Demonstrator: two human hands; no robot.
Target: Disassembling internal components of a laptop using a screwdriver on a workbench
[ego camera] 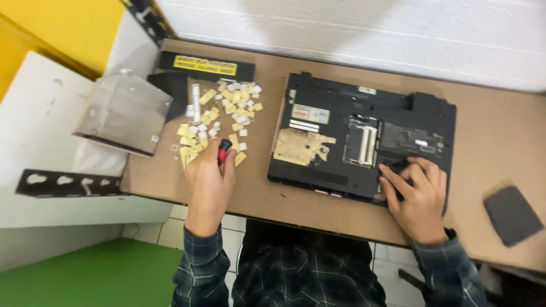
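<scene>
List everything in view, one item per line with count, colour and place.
laptop: one, black, upside down with bays open, right of centre on the table
keycaps: a loose pile, too many to count, yellowed white, left of the laptop
screwdriver: one, red and black handle, in the left hand at the pile's near edge
drive: one, silver metal, flat, at the table's left edge
black strip: one, with a yellow label, at the table's back edge
grey pad: one, dark grey, far right on the table
table: one, brown
left hand: closed around the screwdriver
right hand: fingers on the laptop's near right corner
</scene>
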